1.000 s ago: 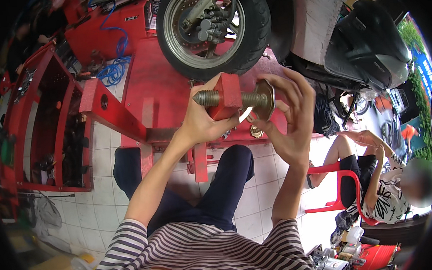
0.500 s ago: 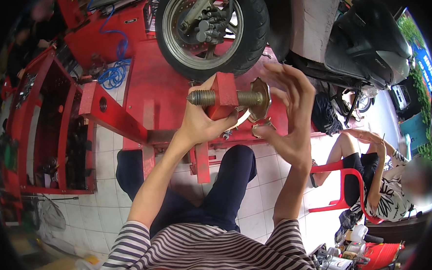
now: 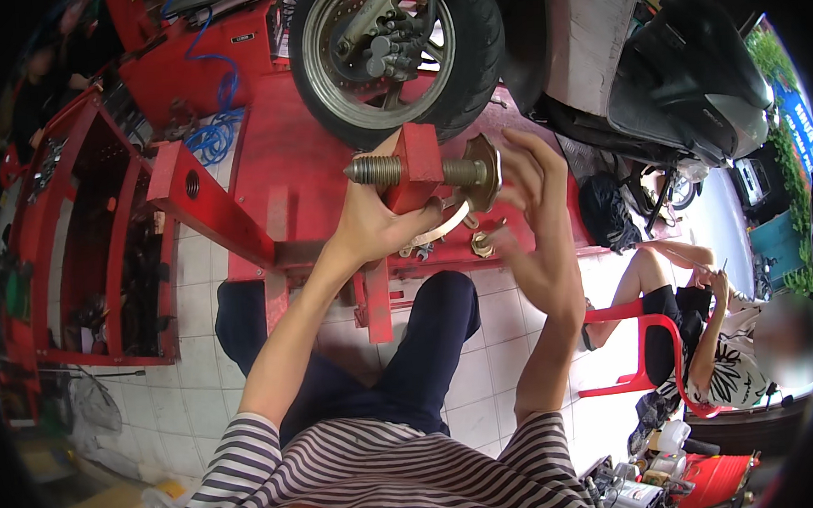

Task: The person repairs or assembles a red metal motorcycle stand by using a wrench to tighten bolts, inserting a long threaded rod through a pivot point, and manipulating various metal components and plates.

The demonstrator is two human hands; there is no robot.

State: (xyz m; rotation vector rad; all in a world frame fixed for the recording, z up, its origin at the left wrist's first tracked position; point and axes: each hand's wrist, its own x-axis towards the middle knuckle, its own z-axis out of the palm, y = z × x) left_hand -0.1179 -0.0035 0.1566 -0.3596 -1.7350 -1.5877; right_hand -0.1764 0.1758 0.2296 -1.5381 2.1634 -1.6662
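Observation:
My left hand (image 3: 368,227) is wrapped round the upper end of a red metal post (image 3: 419,154). A thick threaded bolt (image 3: 376,171) passes sideways through that post, its pointed end facing left. On the bolt's right end sits a brass-coloured scalloped knob (image 3: 482,174). Just right of the knob, my right hand (image 3: 549,246) has its fingers apart and holds nothing; its thumb is blurred. Another brass-coloured knob (image 3: 481,244) shows lower down, near that thumb. At left, a second red post (image 3: 203,205) has an unfilled threaded hole in its end.
Ahead, a scooter's front wheel (image 3: 471,85) stands on a red platform (image 3: 277,150). A blue hose (image 3: 215,140) lies coiled at left, beyond a red tool rack (image 3: 90,271). Another person sits on a red chair (image 3: 616,313) at right. Tools lie at lower right.
My right hand has shifted slightly left and its fingers have changed their bend beside the knob. The left hand keeps its grip on the post. The seated person's hands have moved.

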